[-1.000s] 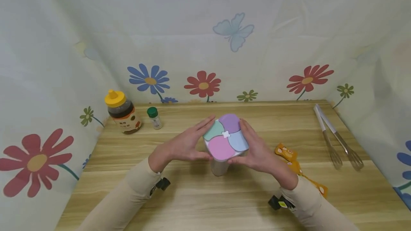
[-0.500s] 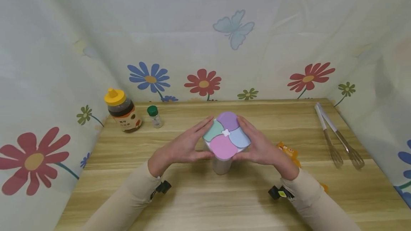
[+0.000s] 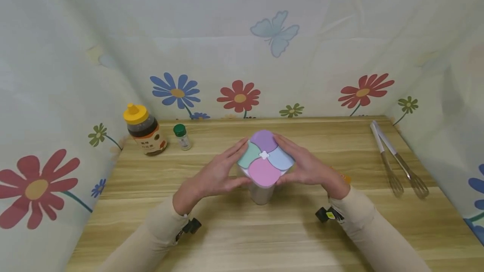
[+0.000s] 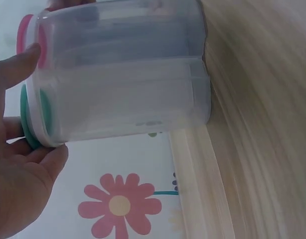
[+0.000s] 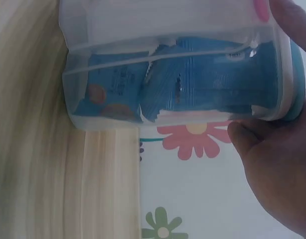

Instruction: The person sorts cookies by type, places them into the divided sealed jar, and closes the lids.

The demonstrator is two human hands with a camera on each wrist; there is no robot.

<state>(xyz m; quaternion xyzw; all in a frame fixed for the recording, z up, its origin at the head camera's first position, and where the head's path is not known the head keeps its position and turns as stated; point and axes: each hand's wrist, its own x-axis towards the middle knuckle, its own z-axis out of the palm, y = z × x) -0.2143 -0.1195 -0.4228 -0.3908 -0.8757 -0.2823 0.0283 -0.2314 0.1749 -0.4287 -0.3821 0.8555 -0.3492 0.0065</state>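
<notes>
A clear plastic container (image 3: 261,194) stands upright on the wooden table (image 3: 234,238) at its middle. Its lid (image 3: 264,159) has four petals: purple, blue, pink and green. My left hand (image 3: 221,173) grips the lid's left side, thumb at the near edge. From the other side my right hand (image 3: 308,167) grips it the same way. In the left wrist view the container (image 4: 123,79) looks cloudy and my left hand (image 4: 18,169) holds its lid end. The right wrist view shows blue packets (image 5: 203,84) inside, with my right hand (image 5: 277,164) on the rim.
A honey bottle (image 3: 145,131) with a yellow cap and a small green-capped jar (image 3: 182,137) stand at the back left. Two whisks (image 3: 397,163) lie at the right. An orange packet (image 3: 345,178) peeks out behind my right wrist. Flowered cloth walls close in three sides.
The lid has turned a little counter-clockwise between my hands and shifted slightly left. My right hand now covers most of the orange packet.
</notes>
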